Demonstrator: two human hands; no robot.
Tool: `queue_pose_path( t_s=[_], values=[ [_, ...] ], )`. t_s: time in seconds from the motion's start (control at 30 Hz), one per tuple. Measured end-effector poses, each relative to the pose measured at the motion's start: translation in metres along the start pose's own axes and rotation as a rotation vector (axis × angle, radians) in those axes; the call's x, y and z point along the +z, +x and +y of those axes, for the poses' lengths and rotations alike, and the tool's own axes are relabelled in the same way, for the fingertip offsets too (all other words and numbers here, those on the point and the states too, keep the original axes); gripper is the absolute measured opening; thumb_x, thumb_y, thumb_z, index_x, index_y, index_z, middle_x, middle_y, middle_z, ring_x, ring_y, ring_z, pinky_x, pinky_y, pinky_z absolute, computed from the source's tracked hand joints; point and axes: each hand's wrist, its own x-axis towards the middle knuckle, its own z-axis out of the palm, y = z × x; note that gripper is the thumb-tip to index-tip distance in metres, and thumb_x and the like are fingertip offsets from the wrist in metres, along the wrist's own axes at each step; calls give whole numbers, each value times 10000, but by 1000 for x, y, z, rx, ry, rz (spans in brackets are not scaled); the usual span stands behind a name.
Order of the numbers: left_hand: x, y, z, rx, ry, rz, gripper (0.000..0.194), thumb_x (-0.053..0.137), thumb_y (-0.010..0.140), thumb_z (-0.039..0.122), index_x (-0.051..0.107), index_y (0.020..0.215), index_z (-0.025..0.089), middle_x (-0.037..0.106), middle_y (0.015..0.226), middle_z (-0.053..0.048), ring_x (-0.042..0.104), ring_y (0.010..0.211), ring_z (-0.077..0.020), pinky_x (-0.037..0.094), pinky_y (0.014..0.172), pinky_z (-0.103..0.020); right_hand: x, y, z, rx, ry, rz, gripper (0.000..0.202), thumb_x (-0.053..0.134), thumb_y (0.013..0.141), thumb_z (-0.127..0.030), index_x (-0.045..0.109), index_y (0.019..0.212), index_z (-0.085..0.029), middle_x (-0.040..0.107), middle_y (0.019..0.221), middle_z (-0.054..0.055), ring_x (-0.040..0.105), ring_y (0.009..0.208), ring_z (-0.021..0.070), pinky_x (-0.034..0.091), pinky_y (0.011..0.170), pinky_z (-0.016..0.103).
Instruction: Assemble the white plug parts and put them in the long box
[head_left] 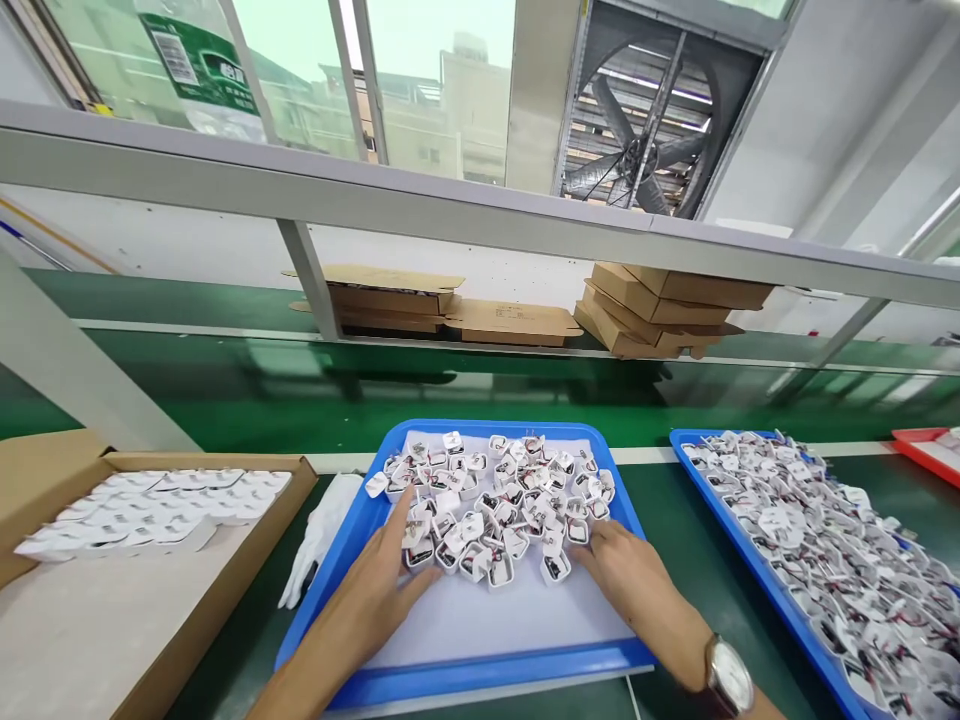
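A heap of small white plastic housings with dark and red wires (517, 510) lies on a white sheet in a blue tray (480, 672). At the heap's left edge is my left hand (375, 585), thumb and index finger spread apart and touching or close to the housings. On the opposite side my right hand (626, 565) reaches in over the tray's right part. Its thumb and fingertips are apart beside the outermost housings, and some of its fingers are hidden under the hand. Neither hand shows a housing in its grasp.
An open cardboard box (225, 590) with rows of white parts stands left, a white glove (322, 535) beside it. On the right is another blue tray (750, 540) piled with wired housings, then a red tray (930, 450). Flat cartons (517, 320) lie behind the metal frame.
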Motion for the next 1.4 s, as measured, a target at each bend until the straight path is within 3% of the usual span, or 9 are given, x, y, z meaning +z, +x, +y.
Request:
queue_pose_path(
  t_s=[0.1, 0.2, 0.4, 0.6, 0.8, 0.93, 1.1, 1.23, 1.4],
  values=[
    [-3, 0, 3, -43, 33, -45, 821, 577, 905, 408, 247, 1628, 202, 676, 1244, -149, 699, 848, -278, 572, 832, -430, -12, -17, -11, -68, 47, -64, 279, 641, 966, -220, 726, 699, -220, 745, 726, 50, 721, 670, 234, 515, 609, 306],
    [-4, 1, 6, -40, 71, -40, 795, 559, 914, 392, 253, 1621, 194, 693, 1174, -142, 661, 703, -241, 565, 773, -412, -26, -26, -27, -212, 197, -140, 240, 612, 1011, -289, 729, 807, -245, 762, 827, -1, 738, 770, 216, 538, 693, 299],
    [-9, 0, 8, -33, 90, -52, 828, 605, 880, 385, 272, 1612, 187, 718, 1089, -122, 693, 749, -283, 558, 785, -424, -22, -5, -47, -301, 319, -82, 259, 598, 1024, -258, 692, 1256, -326, 773, 1150, -2, 741, 991, 230, 579, 852, 323],
    [-36, -6, 20, -112, 9, -59, 859, 612, 855, 398, 258, 1602, 162, 684, 928, -47, 674, 652, -239, 567, 684, -378, -3, 2, -56, -319, 211, -28, 321, 631, 1000, -285, 687, 1315, -279, 729, 1323, 68, 731, 1107, 307, 616, 904, 402],
    [-61, -14, 46, -96, -233, 66, 880, 722, 838, 415, 274, 1580, 264, 681, 1155, -67, 676, 805, -199, 587, 794, -352, -45, -3, -46, -331, 492, 60, 246, 555, 1052, -338, 713, 1239, -330, 786, 1144, 7, 756, 1022, 227, 621, 910, 342],
    [-53, -15, 77, 14, -372, -97, 670, 790, 784, 365, 513, 1385, 260, 721, 1076, -45, 650, 825, -196, 574, 840, -349, -64, 15, -47, -251, 973, 230, 351, 579, 1032, -459, 643, 1357, -343, 736, 1256, 46, 728, 1092, 228, 625, 937, 370],
    [-37, -14, 99, 209, -402, -261, 312, 727, 830, 271, 695, 1138, 231, 725, 1014, -47, 657, 883, -211, 559, 840, -331, -43, 40, -55, -323, 1441, 280, 327, 664, 983, -466, 737, 1242, -280, 740, 1088, 73, 745, 922, 199, 656, 776, 328],
    [-27, -15, 92, 273, -611, -310, 351, 641, 920, 247, 699, 1266, 240, 660, 1216, -99, 648, 1127, -249, 563, 921, -337, -27, 37, -55, -387, 1422, 345, 294, 756, 927, -411, 762, 1196, -293, 712, 1071, 71, 719, 955, 208, 648, 800, 341],
    [-15, -16, 77, 184, -738, -263, 452, 798, 838, 275, 706, 1279, 244, 646, 1160, -90, 661, 1068, -243, 569, 929, -351, -23, 31, -62, -513, 1192, 488, 328, 695, 980, -248, 693, 1300, -322, 709, 1182, 76, 700, 1093, 223, 627, 912, 367]
  ],
)
